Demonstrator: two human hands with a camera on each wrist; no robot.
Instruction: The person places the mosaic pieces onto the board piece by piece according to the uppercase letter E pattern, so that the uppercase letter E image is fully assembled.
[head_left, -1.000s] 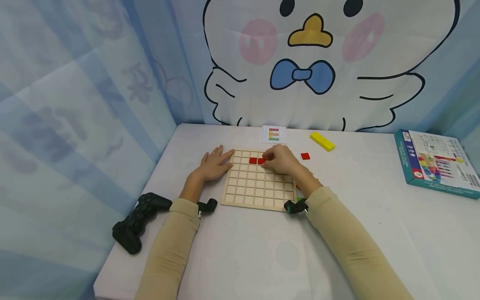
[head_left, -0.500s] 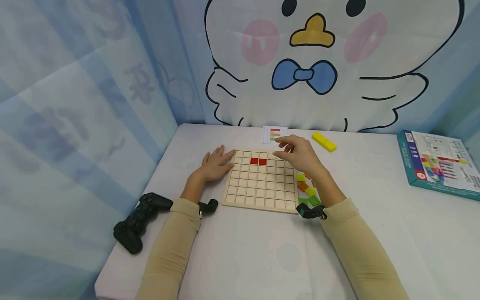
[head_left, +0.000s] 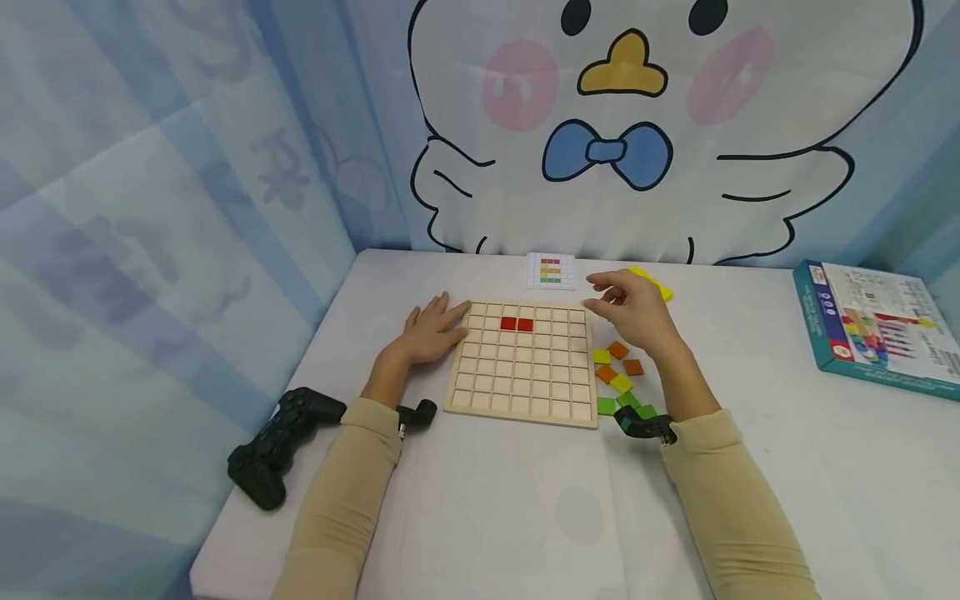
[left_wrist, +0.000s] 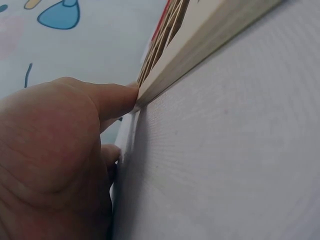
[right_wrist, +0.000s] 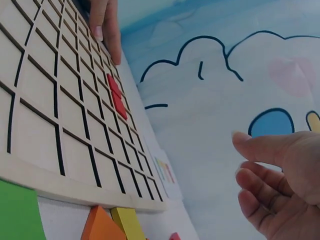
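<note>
A wooden grid board (head_left: pixel 517 392) lies flat, with two red square tiles (head_left: pixel 517 324) side by side in its second row from the back. My left hand (head_left: pixel 430 333) is spread at the board's left edge; its thumb (left_wrist: pixel 117 97) touches the frame there. Above the table by the board's back right corner hovers my right hand (head_left: pixel 633 310), thumb and fingers apart and loosely bent, nothing between them. In the right wrist view a bit of another red tile (right_wrist: pixel 174 236) shows at the bottom; the hand hides it in the head view.
Loose orange tiles (head_left: pixel 633 367), yellow tiles (head_left: pixel 621 383) and green tiles (head_left: pixel 627 400) lie right of the board. Behind it sits a small pattern card (head_left: pixel 551 271). A yellow bar (head_left: pixel 666 292) is partly hidden by the right hand. A boxed set (head_left: pixel 885 325) lies far right, a black game controller (head_left: pixel 277 450) left.
My right hand has let go of the second red tile in the grid and moved right, off the board. The left hand has stayed in place.
</note>
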